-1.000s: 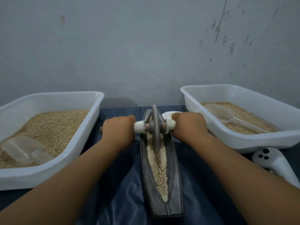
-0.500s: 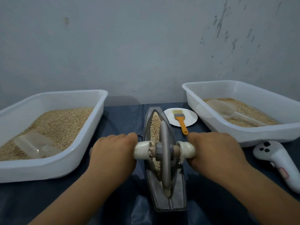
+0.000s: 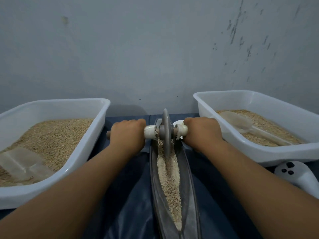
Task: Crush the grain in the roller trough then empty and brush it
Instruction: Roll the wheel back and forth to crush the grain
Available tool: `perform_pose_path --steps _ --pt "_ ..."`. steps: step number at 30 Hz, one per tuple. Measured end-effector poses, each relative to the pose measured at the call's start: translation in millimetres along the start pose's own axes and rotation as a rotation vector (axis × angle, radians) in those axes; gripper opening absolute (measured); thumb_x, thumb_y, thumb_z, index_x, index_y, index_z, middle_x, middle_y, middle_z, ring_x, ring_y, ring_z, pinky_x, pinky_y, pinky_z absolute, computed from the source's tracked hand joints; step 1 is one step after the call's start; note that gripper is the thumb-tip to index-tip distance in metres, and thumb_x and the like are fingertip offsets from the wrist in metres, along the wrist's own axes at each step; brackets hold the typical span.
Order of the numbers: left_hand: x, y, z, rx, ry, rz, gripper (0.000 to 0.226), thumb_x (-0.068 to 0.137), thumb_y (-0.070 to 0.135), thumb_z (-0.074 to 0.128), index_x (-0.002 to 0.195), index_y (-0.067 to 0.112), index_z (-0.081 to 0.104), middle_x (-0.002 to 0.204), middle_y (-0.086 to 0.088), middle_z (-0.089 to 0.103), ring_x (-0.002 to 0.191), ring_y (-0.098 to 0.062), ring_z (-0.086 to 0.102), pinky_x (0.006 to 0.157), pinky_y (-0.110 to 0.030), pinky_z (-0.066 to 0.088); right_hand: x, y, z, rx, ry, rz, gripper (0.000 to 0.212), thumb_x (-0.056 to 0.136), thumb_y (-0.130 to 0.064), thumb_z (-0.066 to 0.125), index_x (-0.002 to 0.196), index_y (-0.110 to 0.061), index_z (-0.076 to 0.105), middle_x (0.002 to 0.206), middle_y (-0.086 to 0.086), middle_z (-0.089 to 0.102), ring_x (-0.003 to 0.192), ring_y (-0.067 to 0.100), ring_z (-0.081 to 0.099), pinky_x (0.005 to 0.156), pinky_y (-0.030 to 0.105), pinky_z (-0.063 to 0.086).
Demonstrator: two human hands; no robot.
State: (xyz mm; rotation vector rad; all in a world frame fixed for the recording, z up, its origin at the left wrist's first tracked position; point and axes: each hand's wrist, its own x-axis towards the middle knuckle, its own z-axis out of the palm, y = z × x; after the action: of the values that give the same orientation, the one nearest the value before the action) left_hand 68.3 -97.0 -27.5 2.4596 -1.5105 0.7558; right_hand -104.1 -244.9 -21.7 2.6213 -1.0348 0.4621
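While the left hand and right hand each clench an axle handle, fingers wrapped round, the roller wheel stands upright at the far end of the trough. Crushed grain lies along the channel. White tubs flank it on the tabletop.

Both arms reach straight forward, bare — the left hand and right hand are fists, knuckles up, level with each other, fingers curled under.
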Motion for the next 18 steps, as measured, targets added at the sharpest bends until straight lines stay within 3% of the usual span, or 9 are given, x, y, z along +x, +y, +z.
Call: perform_pose_path --steps 6,11,14,18 --pt "-19 2 -3 -0.007 -0.007 0.006 0.026 0.079 0.031 0.062 0.079 0.025 0.037 0.066 0.008 0.041 0.06 -0.018 0.043 0.056 -0.03 0.031 -19 -5 -9 -0.037 0.05 -0.024 0.018 0.074 -0.035 0.06 0.075 -0.029 0.043 0.059 -0.007 0.039 0.063 0.021 0.041 0.063 0.031 0.027" --pt "-74 10 -35 -0.028 0.007 0.054 0.027 0.079 0.029 0.06 0.076 0.027 0.034 0.062 0.008 0.037 0.056 -0.017 0.042 0.053 -0.029 0.028 -75 -6 -38 0.016 -0.061 -0.053 0.015 0.076 -0.036 0.06 0.079 -0.029 0.047 0.066 -0.006 0.047 0.064 0.02 0.047 0.06 0.029 0.031" --pt "-106 13 -60 -0.07 0.042 0.126 0.034 0.066 0.024 0.073 0.07 0.025 0.039 0.055 0.006 0.045 0.048 -0.019 0.045 0.047 -0.027 0.032 -109 -5 -67 0.031 -0.148 -0.077 0.02 0.078 -0.042 0.058 0.076 -0.03 0.042 0.066 -0.009 0.048 0.064 0.012 0.049 0.052 0.028 0.026" --pt "-126 10 -76 -0.089 0.082 0.163 0.042 0.046 0.018 0.081 0.061 0.023 0.042 0.045 0.005 0.042 0.036 -0.019 0.04 0.039 -0.024 0.029 -131 -4 -86 0.011 -0.163 -0.089 0.02 0.078 -0.046 0.057 0.078 -0.033 0.041 0.068 -0.01 0.05 0.065 0.008 0.05 0.049 0.025 0.022"
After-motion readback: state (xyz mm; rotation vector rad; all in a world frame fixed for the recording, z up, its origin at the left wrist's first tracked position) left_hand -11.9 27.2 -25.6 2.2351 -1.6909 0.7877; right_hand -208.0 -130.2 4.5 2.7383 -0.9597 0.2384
